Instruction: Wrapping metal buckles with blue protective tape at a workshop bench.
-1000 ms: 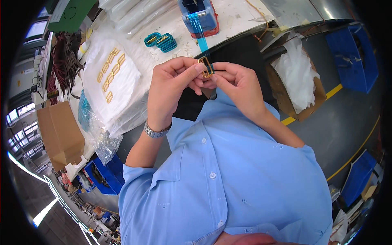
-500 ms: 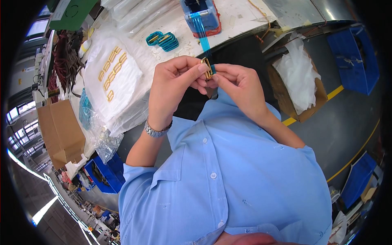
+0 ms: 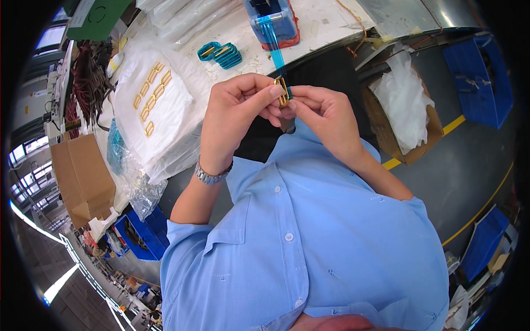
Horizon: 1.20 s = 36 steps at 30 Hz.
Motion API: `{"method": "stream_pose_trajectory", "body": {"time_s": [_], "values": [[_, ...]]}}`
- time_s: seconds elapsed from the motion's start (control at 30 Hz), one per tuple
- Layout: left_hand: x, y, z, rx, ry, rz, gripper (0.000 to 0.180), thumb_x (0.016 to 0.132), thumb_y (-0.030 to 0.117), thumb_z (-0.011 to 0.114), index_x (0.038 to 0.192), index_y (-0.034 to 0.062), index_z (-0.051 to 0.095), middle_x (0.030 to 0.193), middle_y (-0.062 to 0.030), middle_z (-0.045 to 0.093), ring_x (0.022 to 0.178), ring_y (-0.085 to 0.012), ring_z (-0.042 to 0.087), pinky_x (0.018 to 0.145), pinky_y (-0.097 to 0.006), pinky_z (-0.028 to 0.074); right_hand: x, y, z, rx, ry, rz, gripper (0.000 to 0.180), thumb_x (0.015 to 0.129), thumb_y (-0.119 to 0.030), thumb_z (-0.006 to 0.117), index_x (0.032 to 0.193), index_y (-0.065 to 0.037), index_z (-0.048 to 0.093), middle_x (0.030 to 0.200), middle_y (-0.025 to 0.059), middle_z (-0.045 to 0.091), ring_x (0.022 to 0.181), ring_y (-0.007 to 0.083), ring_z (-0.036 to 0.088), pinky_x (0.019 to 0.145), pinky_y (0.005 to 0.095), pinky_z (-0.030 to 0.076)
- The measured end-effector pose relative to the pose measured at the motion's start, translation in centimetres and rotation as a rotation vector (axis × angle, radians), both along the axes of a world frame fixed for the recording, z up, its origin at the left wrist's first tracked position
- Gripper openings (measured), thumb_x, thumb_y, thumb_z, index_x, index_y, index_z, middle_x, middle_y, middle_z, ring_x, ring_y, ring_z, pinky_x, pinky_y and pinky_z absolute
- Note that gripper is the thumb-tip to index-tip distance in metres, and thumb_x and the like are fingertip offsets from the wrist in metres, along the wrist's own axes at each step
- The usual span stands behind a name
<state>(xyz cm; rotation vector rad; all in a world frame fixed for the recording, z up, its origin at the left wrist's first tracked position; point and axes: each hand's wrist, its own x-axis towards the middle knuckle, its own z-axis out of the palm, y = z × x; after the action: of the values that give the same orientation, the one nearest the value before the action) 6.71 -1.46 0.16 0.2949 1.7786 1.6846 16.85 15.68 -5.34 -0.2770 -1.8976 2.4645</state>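
Observation:
My left hand (image 3: 238, 107) pinches a small gold metal buckle (image 3: 282, 91) between thumb and fingers, in front of my chest. Closed at the buckle's right side, my right hand (image 3: 327, 115) grips a bit of blue tape there. A shiny translucent blue tape strip (image 3: 274, 51) runs from the blue tape dispenser (image 3: 289, 30) at the table edge down to the buckle. Fingers hide part of the buckle and the tape's end. Left of the dispenser sit several blue-wrapped buckles (image 3: 227, 57). Bare gold buckles (image 3: 149, 129) lie in rows on a white sheet (image 3: 171, 105).
A white worktable (image 3: 323, 30) spans the far side. At right stand a carton (image 3: 383, 124) holding white plastic and a blue bin (image 3: 477, 83) on the floor. To the left are a brown cardboard box (image 3: 83, 176), clear plastic bags (image 3: 146, 196) and another blue bin (image 3: 157, 234).
The gold buckle has turned and shifted very slightly between my fingers, and my left hand has risen a little. My right hand keeps its place.

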Motion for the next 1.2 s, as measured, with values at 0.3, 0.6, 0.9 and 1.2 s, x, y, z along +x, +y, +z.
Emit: {"method": "stream_pose_trajectory", "body": {"time_s": [0.3, 0.6, 0.9, 1.2], "values": [[-0.6, 0.3, -0.1, -0.007, -0.019, -0.019, 0.019, 0.103, 0.011, 0.074, 0.104, -0.0081, 0.074, 0.083, -0.0085, 0.075, 0.07, -0.0123, 0.071, 0.064, -0.025, 0.06, -0.3, -0.3, -0.6, -0.147, -0.005, -0.017, 0.028, 0.101, -0.009, 0.075, 0.124, 0.007, 0.074, 0.099, 0.009, 0.081, 0.071, 0.0009, 0.06, 0.057, 0.0211, 0.045], [-1.2, 0.3, -1.5, -0.023, -0.008, -0.004, 0.016, 0.101, 0.011, 0.075, 0.103, -0.0048, 0.076, 0.082, -0.0049, 0.074, 0.068, -0.0068, 0.065, 0.057, -0.02, 0.05, -0.9, -0.6, -1.0, -0.102, -0.009, -0.099, 0.03, 0.098, -0.011, 0.08, 0.12, 0.008, 0.076, 0.097, 0.0121, 0.082, 0.081, 0.0091, 0.075, 0.07, 0.0221, 0.057], [-0.8, 0.6, -2.3, -0.006, 0.042, -0.011, 0.016, 0.102, 0.012, 0.074, 0.105, -0.0034, 0.077, 0.082, -0.0015, 0.073, 0.07, -0.0043, 0.062, 0.061, -0.019, 0.048, -1.0, 0.1, -0.9, -0.159, -0.057, -0.075, 0.031, 0.098, -0.008, 0.078, 0.122, 0.012, 0.074, 0.102, 0.0162, 0.082, 0.091, 0.0143, 0.079, 0.081, 0.0255, 0.062], [0.3, 0.7, -4.8, 0.05, -0.004, 0.076, 0.018, 0.103, 0.014, 0.073, 0.107, -0.0015, 0.081, 0.088, -0.0009, 0.075, 0.072, -0.0044, 0.061, 0.063, -0.02, 0.049, -0.5, 0.3, -0.2, -0.208, -0.031, -0.01, 0.033, 0.101, -0.005, 0.073, 0.128, 0.015, 0.069, 0.105, 0.0194, 0.081, 0.096, 0.0203, 0.08, 0.087, 0.0285, 0.063]]}}
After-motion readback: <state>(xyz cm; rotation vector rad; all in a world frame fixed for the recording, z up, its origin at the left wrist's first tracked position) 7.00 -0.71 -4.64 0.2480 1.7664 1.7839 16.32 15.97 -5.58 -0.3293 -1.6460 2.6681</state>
